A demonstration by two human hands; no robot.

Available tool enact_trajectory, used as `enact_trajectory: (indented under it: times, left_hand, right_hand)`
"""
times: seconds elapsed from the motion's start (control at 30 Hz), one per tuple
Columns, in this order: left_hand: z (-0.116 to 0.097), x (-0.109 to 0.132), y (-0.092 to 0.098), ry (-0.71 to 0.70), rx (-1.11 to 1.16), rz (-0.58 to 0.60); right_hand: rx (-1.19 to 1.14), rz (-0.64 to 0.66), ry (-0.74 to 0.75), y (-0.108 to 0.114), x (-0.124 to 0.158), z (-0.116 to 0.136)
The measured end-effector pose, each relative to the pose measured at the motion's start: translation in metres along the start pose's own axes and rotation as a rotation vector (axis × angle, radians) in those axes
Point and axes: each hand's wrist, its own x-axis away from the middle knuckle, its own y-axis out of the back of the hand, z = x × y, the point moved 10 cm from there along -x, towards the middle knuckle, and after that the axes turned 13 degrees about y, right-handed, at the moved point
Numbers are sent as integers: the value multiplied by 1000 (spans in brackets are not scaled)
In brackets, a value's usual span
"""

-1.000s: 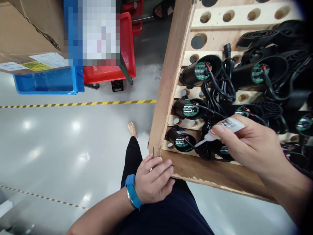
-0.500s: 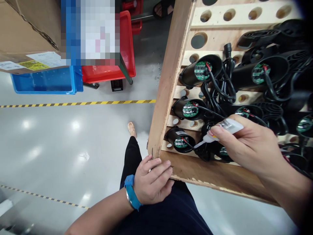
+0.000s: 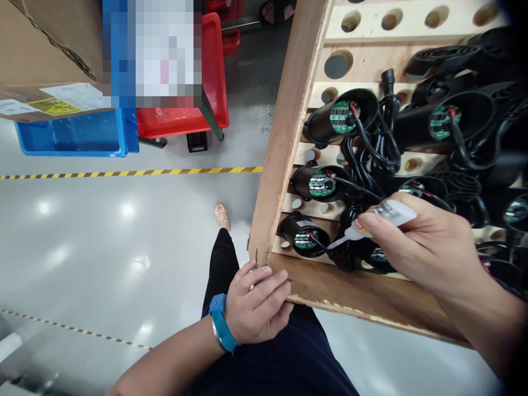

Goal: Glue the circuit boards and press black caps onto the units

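- At the near-left corner of the wooden crate (image 3: 284, 137), left hand (image 3: 258, 305) rested, fingers side by side; grip could not be told.
- Right hand (image 3: 433, 247) pinched white bottle (image 3: 396, 212), long axis slanting left-down; nozzle (image 3: 340, 240) just beside open rim of black housing (image 3: 292, 226).
- Beyond lay cabled housings (image 3: 303, 180).

Blue bin (image 3: 68, 148) beside red tray (image 3: 218, 77)
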Motion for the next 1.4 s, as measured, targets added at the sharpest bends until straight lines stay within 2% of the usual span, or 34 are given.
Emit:
enact_trajectory:
  times: [0.4, 0.73, 0.9, 1.0, 1.2, 1.33, 1.4]
  left_hand:
    - [0, -1, 0, 10, -26, 1]
    - [-1, -2, 1, 12, -24, -5]
    - [0, -2, 0, 10, -13, 0]
    - [0, -1, 0, 11, -15, -1]
    - [-1, -1, 1, 8, -13, 8]
    - [-1, -1, 1, 3, -16, 11]
    - [-1, -2, 1, 6, -27, 10]
  right_hand:
    - [-13, 1, -41, -3, 0, -1]
    - [-20, 1, -18, -1, -2, 1]
    - [-9, -8, -35, 0, 0, -5]
    - [-4, -44, -104, 6, 4, -14]
    - [-60, -160, -347, 23, 18, -34]
    - [-181, -363, -518, 37, 29, -51]
    - [-264, -453, -578, 38, 34, -56]
